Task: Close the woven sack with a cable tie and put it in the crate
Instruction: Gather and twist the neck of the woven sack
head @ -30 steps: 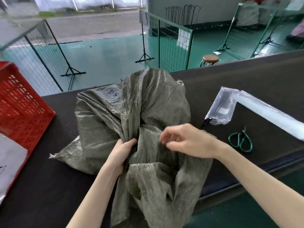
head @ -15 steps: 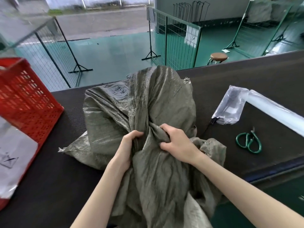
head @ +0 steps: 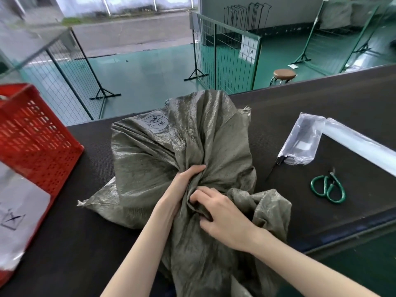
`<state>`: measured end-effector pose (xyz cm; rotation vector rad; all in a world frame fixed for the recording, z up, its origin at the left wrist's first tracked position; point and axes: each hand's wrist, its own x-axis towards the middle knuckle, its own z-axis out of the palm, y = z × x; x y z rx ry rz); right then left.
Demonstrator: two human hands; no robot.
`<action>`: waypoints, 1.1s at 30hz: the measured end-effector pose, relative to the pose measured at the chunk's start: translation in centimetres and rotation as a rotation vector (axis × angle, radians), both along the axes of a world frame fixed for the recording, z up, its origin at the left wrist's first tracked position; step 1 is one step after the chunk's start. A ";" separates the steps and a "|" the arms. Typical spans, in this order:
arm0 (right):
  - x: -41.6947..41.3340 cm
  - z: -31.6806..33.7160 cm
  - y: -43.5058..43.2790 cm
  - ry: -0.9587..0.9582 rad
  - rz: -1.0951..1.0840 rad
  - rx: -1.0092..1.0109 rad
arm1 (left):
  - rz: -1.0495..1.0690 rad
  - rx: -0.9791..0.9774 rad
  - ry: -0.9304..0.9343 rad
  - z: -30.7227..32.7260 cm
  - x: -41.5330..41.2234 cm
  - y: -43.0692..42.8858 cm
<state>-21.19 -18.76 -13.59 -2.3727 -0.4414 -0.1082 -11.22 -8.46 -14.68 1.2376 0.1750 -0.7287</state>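
Observation:
A grey-green woven sack [head: 171, 151] lies on the dark table [head: 321, 116], its open end drooping over the near edge toward me. My left hand [head: 182, 183] clutches the bunched neck of the sack from the left. My right hand [head: 222, 217] grips the gathered fabric just below and to the right of it, fingers dug into the folds. A red perforated crate [head: 36, 146] stands at the left with white paper on its side. Black cable ties [head: 278, 162] poke from a clear plastic bag [head: 302, 144] at the right.
Green-handled scissors [head: 327, 187] lie right of the sack. A long clear plastic roll [head: 360, 146] runs along the right side. Beyond the table are green wire fence panels [head: 225, 54] and a round stool [head: 284, 74] on a green floor.
My right hand came down from above the sack and took hold of the gathered neck, then slid lower on it. The left hand kept its grip. The camera view shifted left.

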 end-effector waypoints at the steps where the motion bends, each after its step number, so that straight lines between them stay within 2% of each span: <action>1: 0.0 -0.1 -0.3 0.010 0.007 -0.009 | 0.075 0.055 -0.074 -0.3 0.3 -0.2; 4: -0.1 -0.5 -1.2 -0.004 -0.040 -0.020 | 0.233 0.192 -0.329 -0.3 0.1 -1.5; 10: -1.3 -2.8 -4.2 -0.078 -0.361 0.033 | 0.320 0.187 -0.524 -1.7 -0.1 -2.9; 15: -1.4 -4.1 -7.1 0.004 -0.647 0.075 | 0.348 0.291 -0.599 -2.9 0.2 -3.4; 17: -1.4 -4.5 -7.9 0.054 -0.706 -0.016 | 0.314 0.315 -0.633 -3.1 0.5 -3.5; 21: -1.4 -4.4 -7.3 0.273 -0.719 -0.181 | 0.288 0.305 -0.655 -3.6 0.5 -3.2; 24: -1.7 -4.8 -6.4 0.105 -0.639 -0.263 | 0.301 0.260 -0.635 -3.7 0.2 -3.1; 26: -1.6 -5.0 -6.0 0.134 -0.596 -0.163 | 0.304 0.251 -0.636 -3.9 0.2 -3.1; 29: -0.4 -4.0 -5.6 0.471 -0.628 0.329 | 0.285 0.259 -0.626 -3.9 0.3 -2.9; 30: -0.1 -3.8 -5.5 0.493 -0.624 0.415 | 0.290 0.261 -0.613 -4.0 0.4 -2.8; 33: 0.0 -2.7 -4.9 0.341 -0.573 0.368 | 0.285 0.252 -0.585 -3.7 0.4 -2.5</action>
